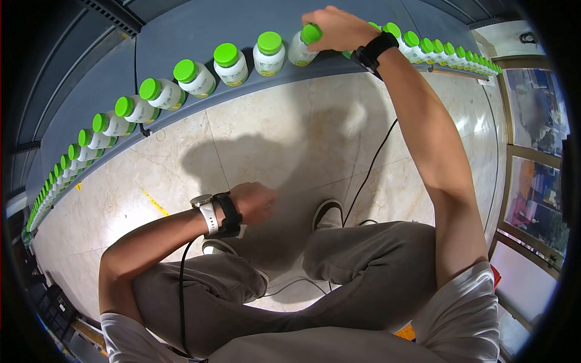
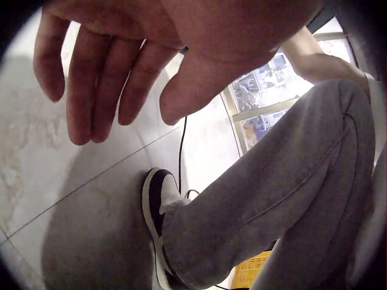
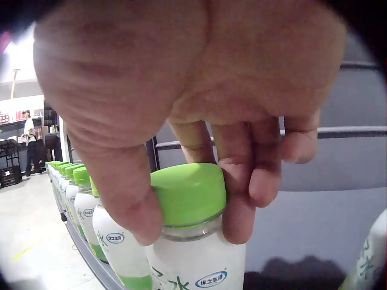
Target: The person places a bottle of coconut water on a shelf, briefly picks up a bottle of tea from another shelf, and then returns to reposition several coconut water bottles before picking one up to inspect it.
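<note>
My right hand [image 1: 340, 29] grips the green cap of a white bottle [image 1: 301, 53] standing on the grey shelf [image 1: 181, 27]. In the right wrist view, the thumb lies on one side of the green cap [image 3: 190, 196] and the fingers on the other. Beside it stands another white bottle [image 1: 269, 57] with the same cap, part of a row along the shelf's front edge. My left hand [image 1: 253, 202] hangs over the floor near the knees, holding nothing. Its fingers point down, loosely bent, in the left wrist view.
More green-capped bottles [image 1: 426, 49] continue to the right beyond my right wrist. Black cables [image 1: 370, 172] run over the tiled floor [image 1: 151, 181]. Shoes [image 1: 327, 213] and bent knees are below the shelf. A person [image 3: 30, 142] stands far off in the right wrist view.
</note>
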Demonstrator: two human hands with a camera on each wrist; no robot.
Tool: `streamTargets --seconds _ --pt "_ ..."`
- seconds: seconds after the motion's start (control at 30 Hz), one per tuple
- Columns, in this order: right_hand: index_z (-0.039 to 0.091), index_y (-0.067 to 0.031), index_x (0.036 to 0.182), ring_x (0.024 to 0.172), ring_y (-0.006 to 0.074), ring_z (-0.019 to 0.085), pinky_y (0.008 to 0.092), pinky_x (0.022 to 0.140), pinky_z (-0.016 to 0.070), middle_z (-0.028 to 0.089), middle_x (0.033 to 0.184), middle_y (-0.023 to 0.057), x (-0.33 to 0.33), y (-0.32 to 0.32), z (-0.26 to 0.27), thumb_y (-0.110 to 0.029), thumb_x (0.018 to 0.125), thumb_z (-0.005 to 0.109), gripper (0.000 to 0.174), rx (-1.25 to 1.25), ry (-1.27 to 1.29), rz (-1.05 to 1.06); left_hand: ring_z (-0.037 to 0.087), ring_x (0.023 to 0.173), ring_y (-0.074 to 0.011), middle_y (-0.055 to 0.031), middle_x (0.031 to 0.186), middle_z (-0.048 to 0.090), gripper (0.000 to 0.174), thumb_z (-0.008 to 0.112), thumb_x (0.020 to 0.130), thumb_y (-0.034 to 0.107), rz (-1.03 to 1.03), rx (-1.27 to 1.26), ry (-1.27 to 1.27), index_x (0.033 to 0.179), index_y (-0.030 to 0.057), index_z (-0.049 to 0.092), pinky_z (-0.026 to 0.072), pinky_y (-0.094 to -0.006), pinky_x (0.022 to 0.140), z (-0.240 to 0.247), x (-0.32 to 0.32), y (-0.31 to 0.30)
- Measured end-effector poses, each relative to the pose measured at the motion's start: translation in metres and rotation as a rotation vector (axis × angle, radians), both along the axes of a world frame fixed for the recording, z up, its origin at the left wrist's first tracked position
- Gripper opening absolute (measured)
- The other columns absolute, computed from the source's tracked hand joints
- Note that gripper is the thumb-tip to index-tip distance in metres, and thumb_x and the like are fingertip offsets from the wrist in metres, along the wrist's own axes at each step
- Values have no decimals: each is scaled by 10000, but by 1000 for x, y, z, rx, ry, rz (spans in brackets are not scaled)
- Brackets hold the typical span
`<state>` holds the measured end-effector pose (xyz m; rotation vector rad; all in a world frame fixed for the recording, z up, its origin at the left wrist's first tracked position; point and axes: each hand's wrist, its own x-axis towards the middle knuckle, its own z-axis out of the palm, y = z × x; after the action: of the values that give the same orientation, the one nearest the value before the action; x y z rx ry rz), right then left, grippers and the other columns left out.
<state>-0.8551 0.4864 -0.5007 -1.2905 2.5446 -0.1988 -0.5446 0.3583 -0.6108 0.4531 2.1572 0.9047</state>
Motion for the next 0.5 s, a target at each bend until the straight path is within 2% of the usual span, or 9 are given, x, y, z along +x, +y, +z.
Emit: streamTargets --seconds 0.1,0.2,0.3,0.5 --pt "618 2 867 883 375 597 433 743 486 635 871 211 2 0 4 -179 709 601 241 7 5 1 610 799 -310 -122 826 635 226 591 824 258 -103 -93 -52 881 40 587 469 -400 692 5 -5 2" --pt "619 -3 858 879 375 597 435 742 486 634 870 209 4 0 7 -184 705 605 238 28 -31 -17 611 795 -312 -124 823 636 227 589 825 260 -108 -91 -38 886 41 589 469 -402 690 2 -4 1" --pt "619 -4 848 872 376 599 436 738 487 636 860 205 -1 0 -2 -189 699 611 239 25 61 92 612 791 -315 -124 819 636 227 589 825 260 -101 -78 -34 884 41 589 470 -403 687 0 -3 1" --pt "619 -1 868 840 360 613 428 711 488 643 824 187 -5 -2 -3 -223 696 641 281 68 58 96 612 792 -317 -124 821 637 231 588 824 264 -100 -90 -48 879 40 591 469 -405 687 2 -5 2"
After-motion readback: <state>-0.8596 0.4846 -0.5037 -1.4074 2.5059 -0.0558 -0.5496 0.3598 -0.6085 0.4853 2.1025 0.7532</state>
